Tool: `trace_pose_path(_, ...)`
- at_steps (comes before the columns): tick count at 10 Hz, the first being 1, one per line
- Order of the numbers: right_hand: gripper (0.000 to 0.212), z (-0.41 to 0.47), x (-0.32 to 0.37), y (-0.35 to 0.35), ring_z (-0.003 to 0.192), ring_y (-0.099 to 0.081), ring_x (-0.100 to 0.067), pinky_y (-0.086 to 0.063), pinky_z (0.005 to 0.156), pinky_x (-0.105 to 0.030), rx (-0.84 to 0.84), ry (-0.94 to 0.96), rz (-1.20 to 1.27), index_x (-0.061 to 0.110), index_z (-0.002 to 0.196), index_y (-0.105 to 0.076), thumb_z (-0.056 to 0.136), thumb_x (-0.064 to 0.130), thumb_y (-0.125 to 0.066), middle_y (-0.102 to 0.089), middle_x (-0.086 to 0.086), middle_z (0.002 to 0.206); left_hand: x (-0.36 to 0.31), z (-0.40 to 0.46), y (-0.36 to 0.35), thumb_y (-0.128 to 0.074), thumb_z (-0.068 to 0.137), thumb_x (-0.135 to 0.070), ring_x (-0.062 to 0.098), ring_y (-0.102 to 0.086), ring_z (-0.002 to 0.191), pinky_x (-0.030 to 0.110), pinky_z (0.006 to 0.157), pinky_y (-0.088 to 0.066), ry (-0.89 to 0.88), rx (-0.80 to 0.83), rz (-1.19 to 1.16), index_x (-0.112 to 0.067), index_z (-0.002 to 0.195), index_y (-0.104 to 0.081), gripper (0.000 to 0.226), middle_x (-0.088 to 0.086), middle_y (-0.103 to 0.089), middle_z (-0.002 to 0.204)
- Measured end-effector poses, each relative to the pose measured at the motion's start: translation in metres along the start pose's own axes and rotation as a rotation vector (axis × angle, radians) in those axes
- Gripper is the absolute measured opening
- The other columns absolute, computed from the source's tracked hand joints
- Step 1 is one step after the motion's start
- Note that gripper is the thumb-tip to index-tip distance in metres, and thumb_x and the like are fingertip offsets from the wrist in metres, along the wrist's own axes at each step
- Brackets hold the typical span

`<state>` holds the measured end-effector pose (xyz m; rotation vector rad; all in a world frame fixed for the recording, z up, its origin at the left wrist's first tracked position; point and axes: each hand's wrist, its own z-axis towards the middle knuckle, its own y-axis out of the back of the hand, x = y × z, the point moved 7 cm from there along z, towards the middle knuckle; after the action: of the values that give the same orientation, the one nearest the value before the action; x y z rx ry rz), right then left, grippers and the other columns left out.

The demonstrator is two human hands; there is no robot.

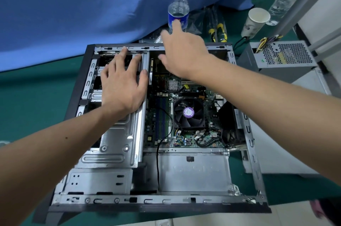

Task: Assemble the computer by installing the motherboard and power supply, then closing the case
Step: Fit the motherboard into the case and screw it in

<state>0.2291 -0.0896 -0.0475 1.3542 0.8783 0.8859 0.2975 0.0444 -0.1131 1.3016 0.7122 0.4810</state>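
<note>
Computer case (pixel 77 85) lies open on side on green worktop (pixel 27 100), motherboard (pixel 186 115) seated inside, cooler fan (pixel 188 112) facing up. Left hand (pixel 122 85) flat on drive cage (pixel 114 144), fingers (pixel 121 54) spread straight, gripping nothing. Right hand (pixel 181 52) hovers over case's far edge, fingers loose, open, empty. Power supply (pixel 282 56) sits outside case, far right. Water bottle (pixel 178 8) stands just beyond right hand.

Single head-worn wide-angle view, looking forward and steeply down, close above open computer case (pixel 255 154) on green table (pixel 27 100).
</note>
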Motion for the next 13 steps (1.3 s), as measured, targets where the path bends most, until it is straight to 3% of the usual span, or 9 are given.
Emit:
trace_pose_path(2, 0.031, -0.004, -0.004, -0.003, 0.088, -0.058, -0.035, -0.035, 0.065, -0.039, -0.037, 0.084, 0.13, 0.011, 0.111, -0.045, 0.087, 0.008, -0.062, -0.049, -0.011, 0.11, -0.001, 0.001, 0.001, -0.024, 0.098, -0.05, 0.028, -0.021, 0.146, 0.05, 0.116, -0.017, 0.004, -0.005, -0.004, -0.03, 0.148, -0.036, 0.056, 0.007, -0.019, 0.163)
trace_pose_path(4, 0.044, -0.002, -0.02, -0.006, 0.091, -0.061, -0.035, -0.036, 0.065, -0.037, -0.067, -0.091, 0.022, 0.008, 0.114, -0.051, 0.094, 0.047, -0.059, -0.058, -0.016, 0.115, 0.0, 0.0, 0.0, -0.022, 0.097, -0.052, 0.028, -0.021, 0.146, 0.05, 0.116, -0.017, 0.002, 0.002, 0.001, -0.031, 0.148, -0.036, 0.057, 0.007, -0.018, 0.163)
trace_pose_path(6, 0.026, -0.007, -0.014, -0.008, 0.073, -0.055, -0.033, -0.042, 0.061, -0.04, 0.016, 0.092, 0.3, 0.017, 0.103, -0.043, 0.086, 0.004, -0.059, -0.036, -0.007, 0.111, 0.0, -0.001, 0.0, -0.021, 0.097, -0.052, 0.029, -0.021, 0.146, 0.051, 0.117, -0.017, 0.004, 0.007, 0.006, -0.031, 0.149, -0.035, 0.057, 0.008, -0.018, 0.163)
trace_pose_path(7, 0.017, -0.01, -0.013, -0.008, 0.082, -0.06, -0.036, -0.04, 0.063, -0.038, -0.065, 0.056, 0.135, 0.015, 0.106, -0.053, 0.094, 0.022, -0.062, -0.047, -0.009, 0.111, -0.001, 0.0, -0.001, -0.021, 0.097, -0.052, 0.029, -0.021, 0.147, 0.051, 0.117, -0.017, 0.001, 0.008, 0.005, -0.031, 0.149, -0.035, 0.058, 0.007, -0.018, 0.163)
trace_pose_path(8, 0.041, -0.005, -0.015, -0.007, 0.09, -0.062, -0.037, -0.035, 0.064, -0.037, -0.07, -0.056, -0.054, 0.011, 0.119, -0.055, 0.099, 0.046, -0.051, -0.056, -0.016, 0.119, 0.0, 0.0, -0.001, -0.021, 0.097, -0.052, 0.029, -0.021, 0.147, 0.051, 0.117, -0.017, 0.006, 0.009, 0.006, -0.031, 0.149, -0.035, 0.058, 0.007, -0.018, 0.163)
trace_pose_path(9, 0.03, -0.002, -0.016, -0.005, 0.079, -0.055, -0.038, -0.037, 0.065, -0.039, -0.035, -0.022, 0.092, 0.011, 0.119, -0.046, 0.097, 0.029, -0.055, -0.04, -0.019, 0.131, 0.0, 0.0, 0.0, -0.021, 0.097, -0.052, 0.029, -0.021, 0.147, 0.051, 0.117, -0.017, 0.004, 0.005, 0.004, -0.03, 0.149, -0.035, 0.058, 0.008, -0.018, 0.163)
trace_pose_path(10, 0.023, -0.004, -0.013, -0.007, 0.077, -0.054, -0.038, -0.04, 0.065, -0.04, 0.024, 0.101, 0.232, 0.012, 0.11, -0.041, 0.091, 0.008, -0.055, -0.038, -0.013, 0.116, 0.0, 0.0, 0.0, -0.022, 0.097, -0.052, 0.029, -0.021, 0.147, 0.051, 0.117, -0.017, 0.003, 0.003, 0.002, -0.031, 0.148, -0.036, 0.057, 0.008, -0.018, 0.163)
trace_pose_path(12, 0.037, -0.007, -0.013, -0.005, 0.092, -0.061, -0.038, -0.034, 0.065, -0.037, -0.051, -0.007, -0.021, 0.01, 0.117, -0.054, 0.101, 0.044, -0.047, -0.061, -0.016, 0.114, 0.0, 0.0, 0.0, -0.021, 0.096, -0.053, 0.029, -0.021, 0.147, 0.051, 0.117, -0.017, 0.006, 0.002, -0.004, -0.031, 0.148, -0.036, 0.058, 0.007, -0.018, 0.163)
trace_pose_path(13, 0.027, -0.004, -0.01, -0.006, 0.082, -0.057, -0.037, -0.034, 0.063, -0.035, 0.03, 0.018, 0.171, 0.014, 0.115, -0.045, 0.096, 0.031, -0.054, -0.044, -0.019, 0.128, 0.0, 0.0, 0.0, -0.021, 0.096, -0.052, 0.029, -0.02, 0.147, 0.051, 0.117, -0.017, 0.007, 0.001, -0.006, -0.031, 0.149, -0.036, 0.059, 0.007, -0.018, 0.163)
